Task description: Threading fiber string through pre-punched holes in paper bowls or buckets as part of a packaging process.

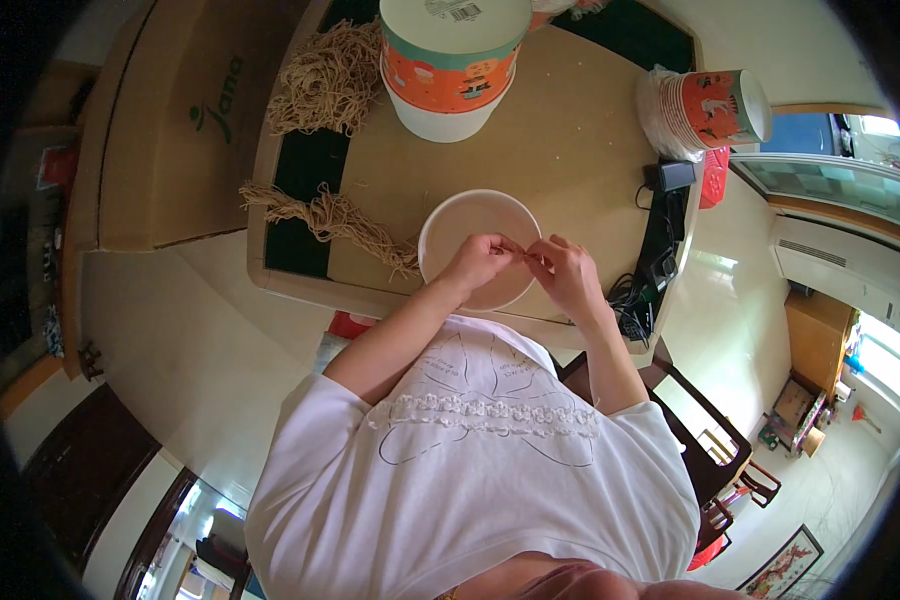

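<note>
Over a round white paper tub point(438, 217) near the table's front edge, my left hand point(483, 262) and my right hand point(569, 276) meet fingertip to fingertip. Both are closed in a pinch. Whatever lies between the fingers is too small to make out. The tub stands with its mouth up and its inside looks pale. Left of it lies a loose bundle of tan cords point(342, 222), one end reaching close to the tub's rim.
Behind stand large stacked paper tubs point(450, 80), orange and green patterned, beside a tangled cord heap point(325, 80). At the right are bagged stacked paper cups point(710, 108), a black adapter point(670, 177) and dark cables point(630, 305). A cardboard box point(175, 130) stands left of the table point(580, 130).
</note>
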A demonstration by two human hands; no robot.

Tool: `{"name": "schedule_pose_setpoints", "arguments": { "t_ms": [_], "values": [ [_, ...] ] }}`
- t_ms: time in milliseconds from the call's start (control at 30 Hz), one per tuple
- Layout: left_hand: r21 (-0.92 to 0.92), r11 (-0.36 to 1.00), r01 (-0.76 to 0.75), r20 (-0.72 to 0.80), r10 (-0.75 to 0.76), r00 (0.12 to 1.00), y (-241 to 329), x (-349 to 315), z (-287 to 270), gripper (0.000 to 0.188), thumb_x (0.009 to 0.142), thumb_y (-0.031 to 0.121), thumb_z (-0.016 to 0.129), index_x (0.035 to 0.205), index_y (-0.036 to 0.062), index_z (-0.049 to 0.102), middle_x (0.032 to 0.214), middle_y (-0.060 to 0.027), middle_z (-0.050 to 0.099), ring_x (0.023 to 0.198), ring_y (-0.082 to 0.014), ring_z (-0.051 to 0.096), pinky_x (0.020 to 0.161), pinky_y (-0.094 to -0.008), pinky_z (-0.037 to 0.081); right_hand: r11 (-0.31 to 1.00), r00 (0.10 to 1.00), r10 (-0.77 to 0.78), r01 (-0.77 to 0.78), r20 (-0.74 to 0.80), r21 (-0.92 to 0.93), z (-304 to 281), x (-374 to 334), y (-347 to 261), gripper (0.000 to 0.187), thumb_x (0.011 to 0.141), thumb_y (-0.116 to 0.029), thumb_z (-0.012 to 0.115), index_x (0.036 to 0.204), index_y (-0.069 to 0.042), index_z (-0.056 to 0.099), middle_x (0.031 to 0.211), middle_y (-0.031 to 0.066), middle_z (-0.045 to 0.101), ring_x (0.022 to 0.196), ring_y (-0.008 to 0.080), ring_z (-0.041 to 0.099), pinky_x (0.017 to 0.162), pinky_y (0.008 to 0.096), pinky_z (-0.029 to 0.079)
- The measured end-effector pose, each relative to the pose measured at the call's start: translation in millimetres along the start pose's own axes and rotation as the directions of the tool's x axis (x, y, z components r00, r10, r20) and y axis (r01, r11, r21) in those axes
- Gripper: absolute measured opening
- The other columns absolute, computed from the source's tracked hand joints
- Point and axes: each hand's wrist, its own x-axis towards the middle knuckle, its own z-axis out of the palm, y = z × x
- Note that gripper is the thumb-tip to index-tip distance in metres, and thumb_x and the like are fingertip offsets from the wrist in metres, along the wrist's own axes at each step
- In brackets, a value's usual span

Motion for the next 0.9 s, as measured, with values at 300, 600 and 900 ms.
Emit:
{"name": "schedule_pose_setpoints", "arguments": {
  "t_ms": [300, 600, 900],
  "values": [
    [-0.071, 0.995, 0.075, 0.076, -0.070, 0.995, -8.3, 2.3, -3.7, 0.011, 0.085, 0.018, 0.066, 0.089, 0.0084, 0.068, 0.067, 0.0071, 0.055, 0.053, -0.0016, 0.042, 0.046, -0.0178, 0.032, 0.999, 0.995, -0.002, 0.006, -0.101, 0.034, -3.2, -3.6, -2.5, 0.007, 0.076, -0.009, 0.063, 0.082, -0.007, 0.060, 0.080, 0.0089, 0.058, 0.077, 0.0283, 0.059, 0.068, 0.0397, 0.047],
    [-0.003, 0.996, 0.084, 0.058, -0.084, 0.995, 8.1, -7.9, -1.3, 0.010, 0.085, 0.020, 0.068, 0.088, 0.0109, 0.068, 0.064, 0.0084, 0.052, 0.052, -0.0005, 0.040, 0.046, -0.0168, 0.030, 0.998, 0.998, 0.006, -0.002, -0.064, 0.061, 0.3, -5.7, -3.0, 0.008, 0.076, -0.009, 0.064, 0.083, -0.008, 0.061, 0.078, 0.0088, 0.057, 0.075, 0.0272, 0.059, 0.068, 0.0382, 0.047],
    [0.033, 0.998, -0.044, 0.028, 0.044, 0.999, -0.8, -4.1, -0.5, 0.009, 0.085, 0.019, 0.067, 0.087, 0.0105, 0.068, 0.064, 0.0091, 0.050, 0.053, -0.0005, 0.039, 0.046, -0.0173, 0.029, 0.999, 0.993, -0.026, 0.029, -0.112, 0.034, 2.7, -2.2, -1.8, 0.009, 0.076, -0.009, 0.065, 0.084, -0.007, 0.061, 0.077, 0.0093, 0.058, 0.072, 0.0273, 0.059, 0.068, 0.0383, 0.047]
  ]
}}
